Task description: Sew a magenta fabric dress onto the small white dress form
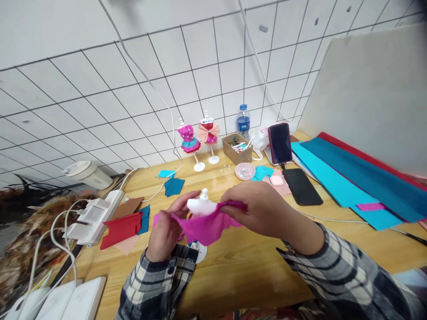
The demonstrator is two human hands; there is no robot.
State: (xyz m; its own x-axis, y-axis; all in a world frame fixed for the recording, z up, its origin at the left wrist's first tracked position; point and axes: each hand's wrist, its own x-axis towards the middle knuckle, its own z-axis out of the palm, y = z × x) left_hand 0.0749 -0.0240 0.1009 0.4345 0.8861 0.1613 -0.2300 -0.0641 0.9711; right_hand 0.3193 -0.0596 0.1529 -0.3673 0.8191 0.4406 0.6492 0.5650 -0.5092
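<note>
Centre of frame: left hand point(165, 231) and right hand point(263, 209), fingers pinching magenta paper point(208, 226) against a white mannequin torso point(201, 206), above the wooden surface point(247, 262).

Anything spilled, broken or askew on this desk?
Nothing looks broken or spilled, only clutter. A few small white bits lie loose on the table beside the pink bowl, and teal scraps are scattered further left. The left hand and right hand pinch the magenta sheet around the white mannequin.
</note>
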